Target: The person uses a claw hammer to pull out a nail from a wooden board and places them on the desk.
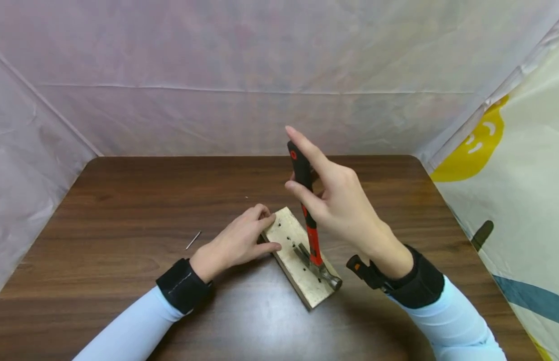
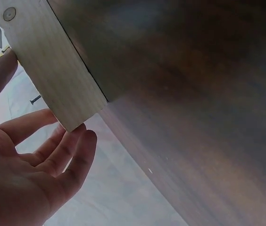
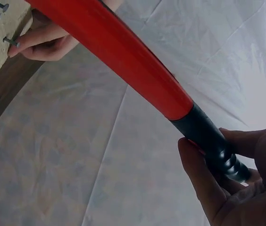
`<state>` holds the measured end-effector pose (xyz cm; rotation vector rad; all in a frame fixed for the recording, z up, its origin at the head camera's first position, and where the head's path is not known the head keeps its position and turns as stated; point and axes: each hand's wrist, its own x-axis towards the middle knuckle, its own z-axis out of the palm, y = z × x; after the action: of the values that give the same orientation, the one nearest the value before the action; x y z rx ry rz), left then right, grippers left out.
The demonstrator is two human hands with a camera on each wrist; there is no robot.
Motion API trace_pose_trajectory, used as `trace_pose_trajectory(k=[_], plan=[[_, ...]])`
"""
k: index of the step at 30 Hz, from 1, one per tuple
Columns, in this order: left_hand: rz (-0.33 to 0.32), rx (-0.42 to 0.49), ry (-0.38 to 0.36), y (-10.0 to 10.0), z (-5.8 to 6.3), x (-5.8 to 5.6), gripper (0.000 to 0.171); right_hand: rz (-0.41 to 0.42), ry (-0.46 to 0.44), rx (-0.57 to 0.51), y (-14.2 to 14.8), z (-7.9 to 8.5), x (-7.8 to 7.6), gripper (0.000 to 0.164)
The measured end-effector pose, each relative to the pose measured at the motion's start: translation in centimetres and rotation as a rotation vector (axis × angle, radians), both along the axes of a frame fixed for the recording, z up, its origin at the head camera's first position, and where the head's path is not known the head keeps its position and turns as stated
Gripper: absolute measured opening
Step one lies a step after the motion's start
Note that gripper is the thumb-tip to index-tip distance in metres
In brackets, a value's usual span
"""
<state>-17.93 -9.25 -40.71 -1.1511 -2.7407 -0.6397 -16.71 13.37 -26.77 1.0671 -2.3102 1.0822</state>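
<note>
My right hand (image 1: 347,203) pinches the upright hammer (image 1: 313,243), forefinger straight — while my left hand (image 1: 236,240), fingers curled, holds the nail-dotted board (image 1: 294,264) below it by one end.

Brown wood-grain table (image 1: 126,210); pale sheet (image 1: 261,60) behind; yellow print (image 1: 461,165) on whitish cloth (image 1: 527,210) at right
</note>
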Motion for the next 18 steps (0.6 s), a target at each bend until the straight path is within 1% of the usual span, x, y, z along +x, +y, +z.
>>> trace_pose_trajectory(k=[6, 13, 18], plan=[[-0.008, 0.014, 0.017, -0.1, -0.1, 0.1, 0.064, 0.008, -0.004, 0.019, -0.6, -0.3, -0.6, 0.074], [-0.006, 0.009, -0.001, -0.2, -0.2, 0.1, 0.065, 0.031, -0.032, 0.002, -1.3, -0.4, -1.7, 0.07], [-0.002, 0.009, -0.005, -0.1, -0.2, 0.0, 0.065, 0.021, -0.015, -0.002, -1.7, -0.4, -2.2, 0.07]])
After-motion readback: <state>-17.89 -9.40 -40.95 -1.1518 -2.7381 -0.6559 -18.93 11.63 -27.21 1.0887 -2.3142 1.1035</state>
